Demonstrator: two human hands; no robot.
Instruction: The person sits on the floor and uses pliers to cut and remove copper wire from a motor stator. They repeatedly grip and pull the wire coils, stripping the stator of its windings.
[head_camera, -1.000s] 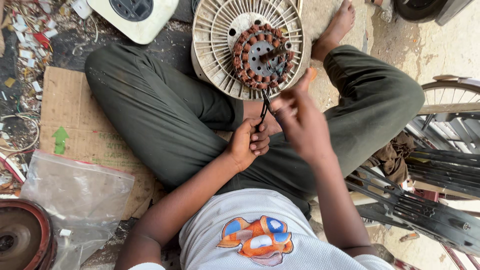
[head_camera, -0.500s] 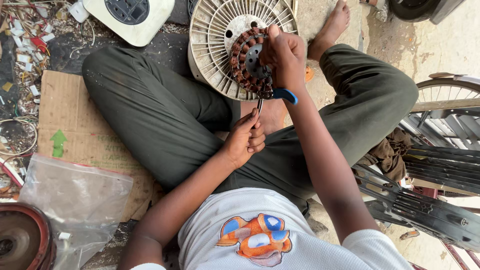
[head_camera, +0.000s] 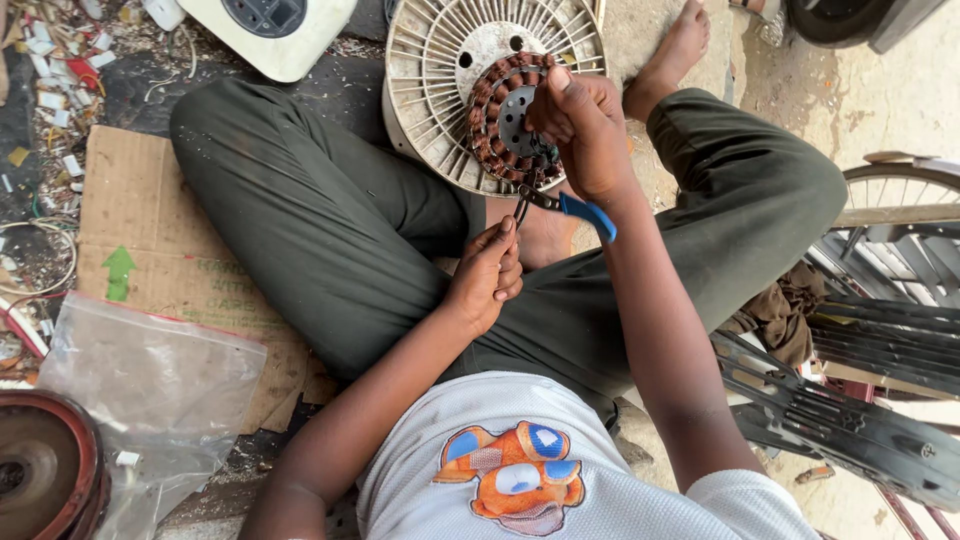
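My right hand (head_camera: 585, 130) is closed around blue-handled pliers (head_camera: 585, 213), whose jaws sit at the lower edge of a round motor stator with copper windings (head_camera: 500, 115). The stator lies on a white round fan grille (head_camera: 430, 60) propped between my crossed legs. Lower down, my left hand (head_camera: 485, 275) rests on my lap and pinches a thin dark strand (head_camera: 520, 207) that runs up toward the pliers. Whether that strand is a wire or part of the pliers I cannot tell.
A flattened cardboard sheet (head_camera: 150, 250) and a clear plastic bag (head_camera: 140, 390) lie at left. A rusty round motor part (head_camera: 40, 470) sits at bottom left, a white appliance housing (head_camera: 270, 30) at top, black fan blades (head_camera: 860, 400) and a wheel rim (head_camera: 900, 190) at right.
My right hand rose from above my lap to the stator, bringing the pliers with it. My left hand stayed on my lap, pinching the strand.
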